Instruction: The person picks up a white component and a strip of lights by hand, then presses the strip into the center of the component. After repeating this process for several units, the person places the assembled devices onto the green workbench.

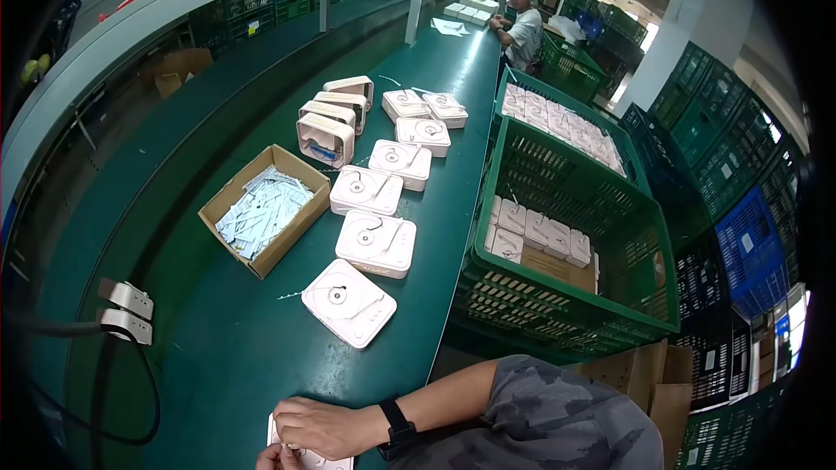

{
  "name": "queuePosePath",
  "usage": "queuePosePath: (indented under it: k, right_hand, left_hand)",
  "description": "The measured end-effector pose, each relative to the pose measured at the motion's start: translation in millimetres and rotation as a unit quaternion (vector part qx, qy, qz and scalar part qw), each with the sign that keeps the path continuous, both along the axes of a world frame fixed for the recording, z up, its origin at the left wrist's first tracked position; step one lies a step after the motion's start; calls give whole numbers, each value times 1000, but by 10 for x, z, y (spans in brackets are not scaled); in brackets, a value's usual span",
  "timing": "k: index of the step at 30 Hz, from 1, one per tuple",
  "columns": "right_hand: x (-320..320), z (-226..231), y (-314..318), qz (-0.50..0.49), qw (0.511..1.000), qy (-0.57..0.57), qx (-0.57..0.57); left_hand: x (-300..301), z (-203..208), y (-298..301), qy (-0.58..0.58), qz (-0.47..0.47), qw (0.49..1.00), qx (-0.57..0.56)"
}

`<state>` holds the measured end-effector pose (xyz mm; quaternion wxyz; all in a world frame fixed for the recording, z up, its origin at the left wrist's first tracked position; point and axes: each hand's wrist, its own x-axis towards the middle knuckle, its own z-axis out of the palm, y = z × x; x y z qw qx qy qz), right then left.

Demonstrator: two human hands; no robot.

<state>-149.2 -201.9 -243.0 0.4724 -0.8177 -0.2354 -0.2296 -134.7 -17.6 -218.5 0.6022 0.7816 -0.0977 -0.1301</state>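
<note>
At the lower edge my right hand (pixel 320 428), with a black band on its wrist, lies over a pale pink box (pixel 338 464) partly cut off by the frame. Its fingers are bent down and meet the fingertips of my left hand (pixel 277 458), which enters from the bottom and is mostly cut off. Both hands look closed in a pinch at the box's left part. Whatever is between the fingertips is too small to name. Beyond them sits a pale pink turntable-shaped box (pixel 350 305), with a thin twisted wire sticking out to its left.
Several similar boxes (pixel 376 242) run up the green bench (pixel 235 331). Left of them are a carton (pixel 273 258) of pale strips and open pink casings (pixel 326 137). Green crates (pixel 566 292) holding boxes stand right. A co-worker (pixel 526 35) is at the far end; a power socket (pixel 129 313) sits left.
</note>
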Motion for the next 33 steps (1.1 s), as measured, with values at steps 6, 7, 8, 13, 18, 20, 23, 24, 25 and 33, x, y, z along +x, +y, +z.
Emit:
queuePosePath:
  k: [6,7,8,13,18,20,23,24,25,33]
  right_hand:
    - [74,46,-63,43,997,54,-24]
    - [79,49,-66,54,996,63,-35]
    - [73,53,-61,54,996,63,-34]
    - [8,70,-64,76,989,99,78]
    - [34,47,-75,85,989,89,88]
    - [-7,35,18,85,989,84,87]
    - [23,144,-137,70,990,95,74]
    - [5,147,-178,61,991,98,69]
    - [24,160,-189,51,992,98,61]
    - [46,194,-104,63,990,123,29]
  left_hand:
    - [39,32,66,18,1,1000,-15]
    - [35,33,57,20,8,1000,-13]
    - [32,40,50,22,15,1000,-11]
    - [15,133,28,25,-6,999,23]
    - [-37,253,35,-3,-22,994,103]
    - [-33,281,124,-51,-58,985,152]
    - [106,382,13,-93,-90,972,196]
    - [101,396,-56,-100,-87,975,176]
    - [116,399,-94,-113,-85,978,154]
    - [61,399,6,-102,-83,976,176]
